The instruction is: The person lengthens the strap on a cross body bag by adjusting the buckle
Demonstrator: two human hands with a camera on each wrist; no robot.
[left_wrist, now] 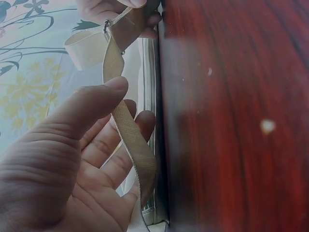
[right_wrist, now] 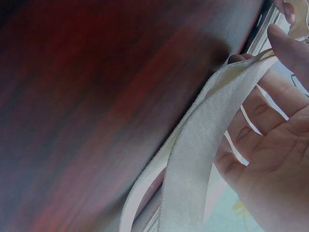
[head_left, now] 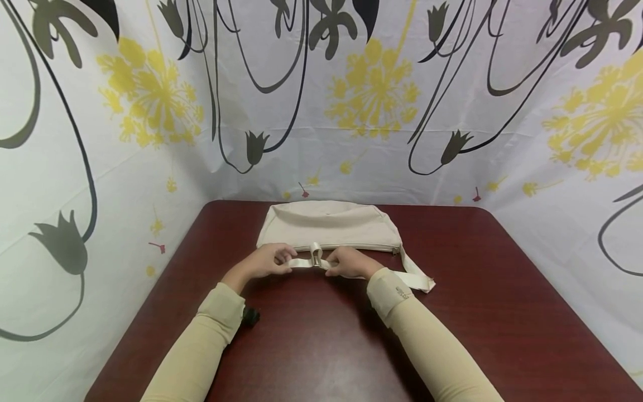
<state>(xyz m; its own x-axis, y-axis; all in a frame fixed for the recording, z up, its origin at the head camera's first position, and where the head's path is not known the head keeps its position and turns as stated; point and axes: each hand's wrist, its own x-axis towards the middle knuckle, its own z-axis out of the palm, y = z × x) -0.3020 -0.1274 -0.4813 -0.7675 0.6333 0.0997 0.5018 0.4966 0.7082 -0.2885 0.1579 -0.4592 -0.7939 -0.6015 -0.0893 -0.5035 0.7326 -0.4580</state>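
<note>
A cream fabric bag [head_left: 329,223] lies at the far side of the table, its zipper edge facing me. In front of it both hands hold its webbing strap [left_wrist: 133,140] stretched crosswise. My left hand [head_left: 266,259] pinches the strap between thumb and fingertips, left of a small metal buckle [head_left: 316,258]. A short loop of strap stands up from that buckle. Just right of it, my right hand [head_left: 351,262] pinches the strap too. In the right wrist view, doubled strap [right_wrist: 193,159] runs down from the fingers. The strap's slack bends on the table at the right.
The dark red wooden table [head_left: 311,346] has rounded far corners. A small dark object [head_left: 250,317] shows beside the left cuff, mostly hidden by the sleeve. A white curtain [head_left: 311,111] with flower prints stands behind and along both sides.
</note>
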